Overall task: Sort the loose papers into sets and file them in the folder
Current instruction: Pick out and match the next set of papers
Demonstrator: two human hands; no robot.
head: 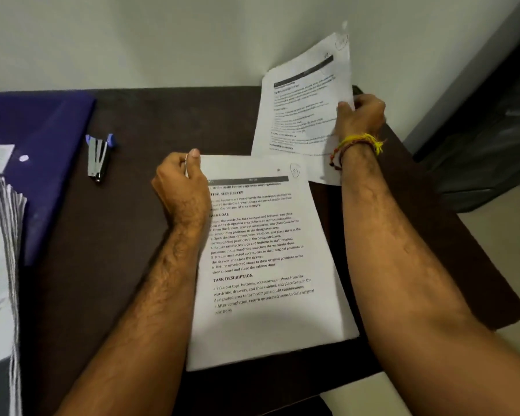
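A dark brown table [138, 121] stands against a pale wall [162, 34], its right edge near a grey floor. On the table in front of the person lies a stack of white printed papers [267, 265], top sheet face up with black headings. The left hand [182, 181] grips the stack's upper left corner, thumb on top and fingers curled round the edge. The right hand [360, 115], a yellow and red thread band [359, 147] on its wrist, pinches the right edge of a single white printed sheet [303, 109] held raised and tilted above the table's far right corner. At far left an open blue folder [42, 139] holds a thick sheaf of filed pages [3, 235]. A blue and silver stapler [98, 156] lies between folder and stack.
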